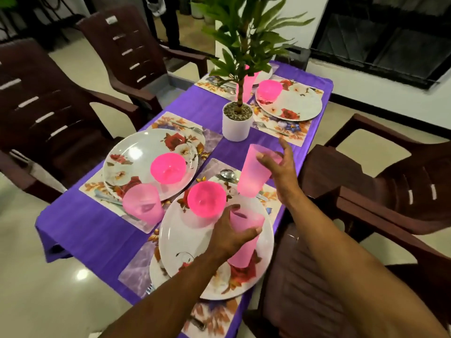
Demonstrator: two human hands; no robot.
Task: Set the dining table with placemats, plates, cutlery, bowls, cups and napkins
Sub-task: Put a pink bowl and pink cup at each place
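Purple cloth covered our table (pixel 97 228); mats, plates, cutlery and bowls were laid. Our right hand (pixel 280 172) gripped one cup (pixel 253 174), our left hand (pixel 231 235) another cup (pixel 246 245) above the near plate (pixel 192 242). No napkins showed.

No legible text, label, brand, number or sign appears in the head view. Visible surfaces carry floral patterns only.

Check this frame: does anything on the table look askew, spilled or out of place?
Nothing is spilled or broken. One oddity: the near plate hangs past the table's front edge and covers most of its placemat. Each hand, left and right, holds a pink cup mid-placement, so those aren't misplaced.
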